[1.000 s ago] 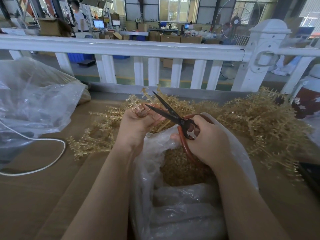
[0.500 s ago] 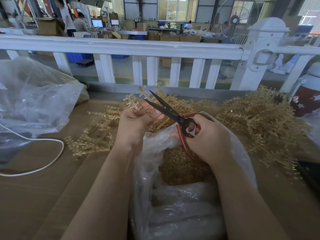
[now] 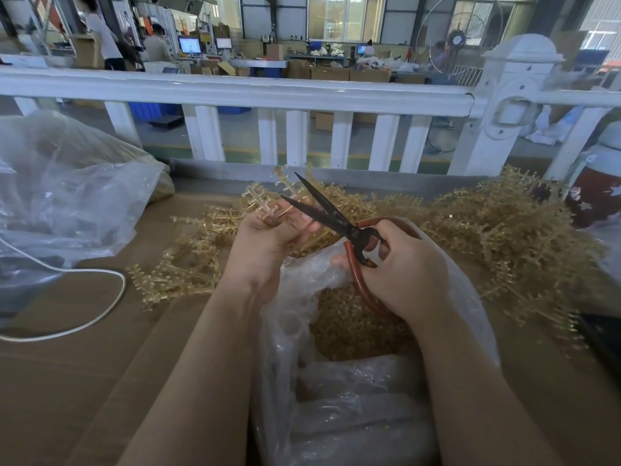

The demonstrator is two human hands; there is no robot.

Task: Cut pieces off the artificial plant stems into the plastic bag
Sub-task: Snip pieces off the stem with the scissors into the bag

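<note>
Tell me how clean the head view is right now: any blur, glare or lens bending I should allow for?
Head view: hands and scissors reasonably sharp; the stem pile smears toward the right edge; the white railing bows from wide-angle distortion; bright hall windows wash out; soft glare on the plastic bag and the clear bag at left; no hard shadows.

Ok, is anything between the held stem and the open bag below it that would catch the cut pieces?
Nothing visible does. The left hand holds the stem just above and beyond the plastic bag, whose mouth gapes open with cut pieces inside. The right hand and scissors sit over its rim, to the side.
</note>
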